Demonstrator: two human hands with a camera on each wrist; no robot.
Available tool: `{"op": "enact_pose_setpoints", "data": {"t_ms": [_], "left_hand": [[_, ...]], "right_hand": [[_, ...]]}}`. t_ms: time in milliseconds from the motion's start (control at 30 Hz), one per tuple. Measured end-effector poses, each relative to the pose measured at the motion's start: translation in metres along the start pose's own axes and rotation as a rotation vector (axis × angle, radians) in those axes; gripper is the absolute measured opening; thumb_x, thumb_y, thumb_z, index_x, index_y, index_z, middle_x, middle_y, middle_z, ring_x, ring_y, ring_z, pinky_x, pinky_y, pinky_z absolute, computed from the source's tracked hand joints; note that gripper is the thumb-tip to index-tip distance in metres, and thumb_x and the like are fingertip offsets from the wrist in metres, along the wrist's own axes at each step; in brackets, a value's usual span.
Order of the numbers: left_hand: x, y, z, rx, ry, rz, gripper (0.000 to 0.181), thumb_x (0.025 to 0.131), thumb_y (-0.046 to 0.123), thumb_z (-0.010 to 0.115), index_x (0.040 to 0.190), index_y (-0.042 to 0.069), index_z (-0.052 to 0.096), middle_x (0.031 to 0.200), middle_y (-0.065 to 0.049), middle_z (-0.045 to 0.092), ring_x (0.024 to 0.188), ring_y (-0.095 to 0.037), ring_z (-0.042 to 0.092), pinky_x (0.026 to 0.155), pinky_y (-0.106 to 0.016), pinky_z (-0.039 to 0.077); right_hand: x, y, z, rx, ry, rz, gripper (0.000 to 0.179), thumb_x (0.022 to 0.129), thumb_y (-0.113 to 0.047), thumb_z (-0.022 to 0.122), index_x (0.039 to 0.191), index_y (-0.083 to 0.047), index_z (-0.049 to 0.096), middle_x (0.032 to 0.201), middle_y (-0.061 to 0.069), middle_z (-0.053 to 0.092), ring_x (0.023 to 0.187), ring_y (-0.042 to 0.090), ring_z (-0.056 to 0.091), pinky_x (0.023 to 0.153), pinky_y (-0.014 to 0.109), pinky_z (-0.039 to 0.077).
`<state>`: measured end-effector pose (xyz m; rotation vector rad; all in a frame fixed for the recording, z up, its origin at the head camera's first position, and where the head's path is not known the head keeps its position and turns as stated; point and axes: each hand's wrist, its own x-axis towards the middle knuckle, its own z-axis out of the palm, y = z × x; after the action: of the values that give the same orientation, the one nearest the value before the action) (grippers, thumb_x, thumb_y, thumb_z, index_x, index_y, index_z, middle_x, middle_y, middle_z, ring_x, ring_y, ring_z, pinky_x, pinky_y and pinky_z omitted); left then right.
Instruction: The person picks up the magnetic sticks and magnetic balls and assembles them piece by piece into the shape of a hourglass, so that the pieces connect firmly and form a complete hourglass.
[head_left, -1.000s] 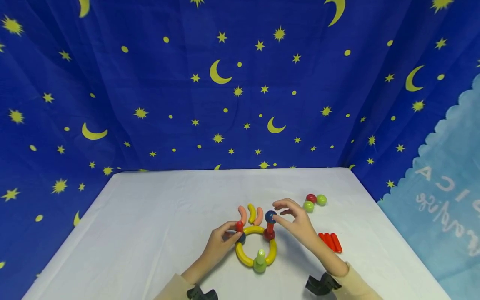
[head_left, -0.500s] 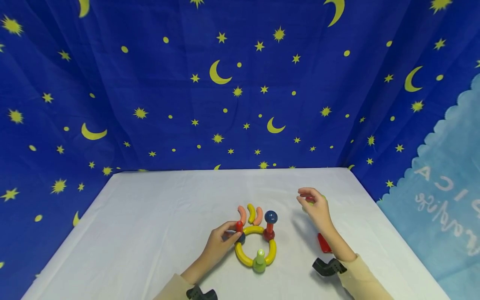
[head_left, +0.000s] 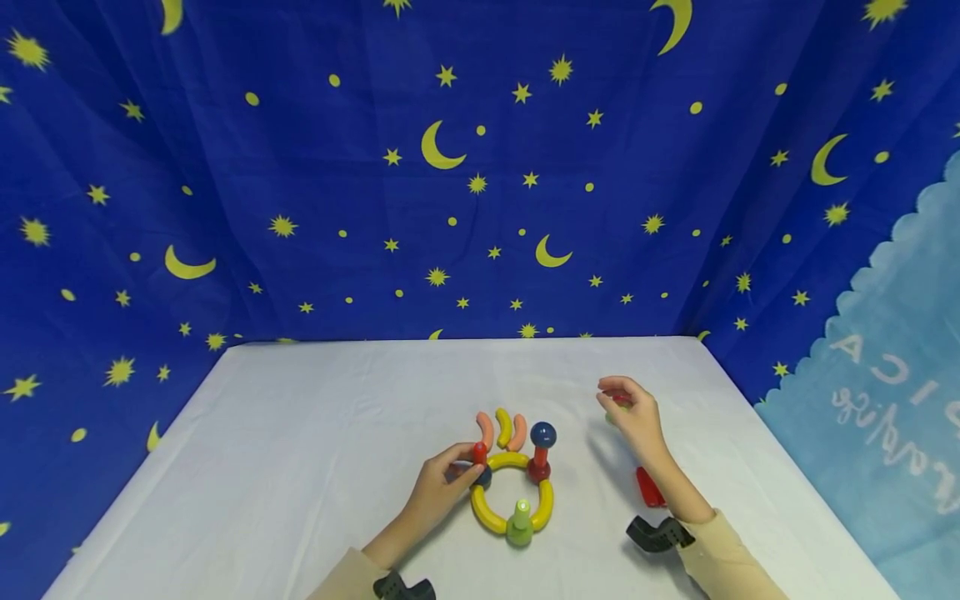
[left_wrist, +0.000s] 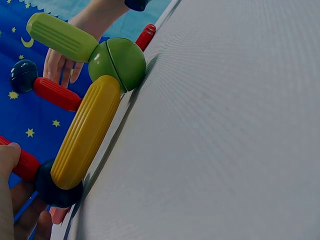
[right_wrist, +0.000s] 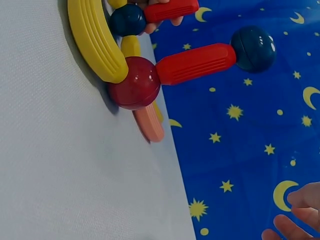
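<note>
Magnetic-toy ring of yellow curved plastic rods and glossy balls (head_left: 487, 510) stood lower centre; left hand (head_left: 433, 492) pinched its upright red plastic rod (head_left: 480, 453), right hand (head_left: 637, 418) was at the small red ball (head_left: 622, 400), right of centre, grip indeterminate; step judged ball-fetching, next needing a secure pinch.

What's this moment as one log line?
left grip: holds red stick on ring | right grip: near loose red ball, contact unclear | blue ball: atop second red stick
</note>
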<state>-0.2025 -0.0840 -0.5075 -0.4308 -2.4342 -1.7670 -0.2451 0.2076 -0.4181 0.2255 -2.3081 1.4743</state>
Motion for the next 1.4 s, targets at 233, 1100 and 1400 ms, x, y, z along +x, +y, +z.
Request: {"op": "enact_pose_setpoints", "data": {"t_ms": [233,1100,1400], "left_hand": [[0.0,0.003,0.001,0.001,0.005,-0.006,0.024,0.087,0.017,0.068,0.11,0.01,0.068,0.102,-0.007,0.072,0.087,-0.005,0.061,0.077,-0.021,0.052],[0.0,-0.002,0.0,0.001,-0.005,0.007,0.025,0.087,0.024,0.068,0.11,0.013,0.068,0.102,-0.004,0.072,0.088,-0.006,0.061,0.076,-0.021,0.051],[0.001,0.001,0.002,0.012,0.013,-0.025,0.023,0.086,0.017,0.069,0.109,0.013,0.068,0.101,-0.002,0.072,0.091,-0.008,0.061,0.077,-0.02,0.051]], "right_hand": [[0.0,0.0,0.001,-0.011,0.002,-0.025,0.018,0.085,0.004,0.064,0.102,0.009,0.065,0.1,0.027,0.066,0.082,-0.002,0.058,0.076,0.012,0.048],[0.011,0.046,-0.003,-0.027,0.0,0.054,0.019,0.089,-0.005,0.063,0.107,0.003,0.064,0.105,0.024,0.067,0.08,-0.007,0.056,0.073,0.007,0.045],[0.012,0.053,-0.003,-0.019,0.004,0.038,0.018,0.088,-0.002,0.062,0.104,0.005,0.064,0.103,0.027,0.066,0.08,-0.008,0.056,0.074,0.006,0.046]]}}
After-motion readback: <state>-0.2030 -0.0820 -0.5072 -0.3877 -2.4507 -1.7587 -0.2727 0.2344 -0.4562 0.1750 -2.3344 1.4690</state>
